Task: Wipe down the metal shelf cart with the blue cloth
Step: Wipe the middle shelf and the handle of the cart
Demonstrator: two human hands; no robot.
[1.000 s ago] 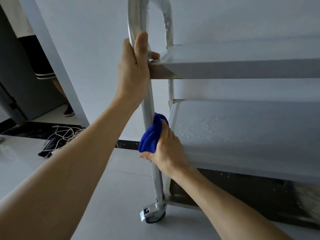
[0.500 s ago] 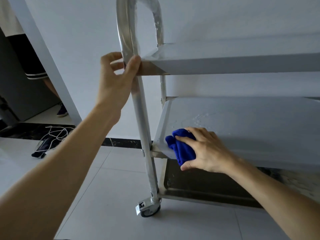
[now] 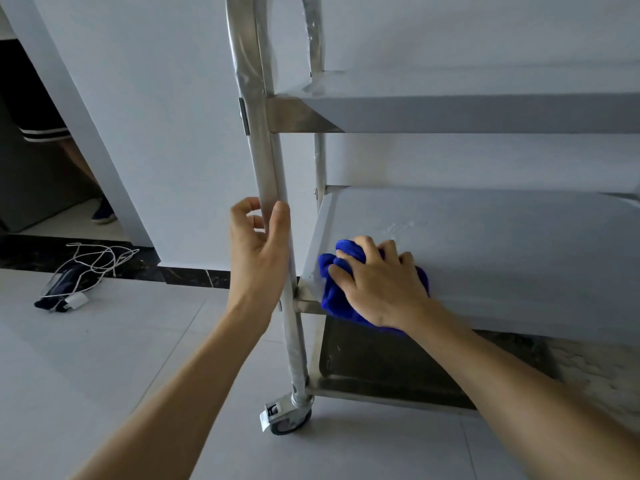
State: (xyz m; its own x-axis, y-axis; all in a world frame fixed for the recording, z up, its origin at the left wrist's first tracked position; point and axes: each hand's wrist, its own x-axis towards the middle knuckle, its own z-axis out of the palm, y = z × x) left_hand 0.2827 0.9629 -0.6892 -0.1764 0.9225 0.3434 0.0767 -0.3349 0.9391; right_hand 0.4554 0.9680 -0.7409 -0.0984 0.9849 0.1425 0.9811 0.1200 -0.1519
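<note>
Right hand (image 3: 384, 285): spread flat, fingers pressing bunched blue cloth (image 3: 332, 296) onto front left corner of middle shelf (image 3: 502, 244). Cloth soft, light, best held under palm. Left hand (image 3: 258, 251): loosely curled, half open round upright post (image 3: 268, 174). Cart (image 3: 450, 112) stiff, smooth, on caster (image 3: 287, 415), probably apt to roll; steady by post.

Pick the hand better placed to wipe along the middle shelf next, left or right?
Right. The right hand already presses the blue cloth flat on the middle shelf at its near left corner. The left hand has no cloth; its fingers curl loosely around the upright post.
</note>
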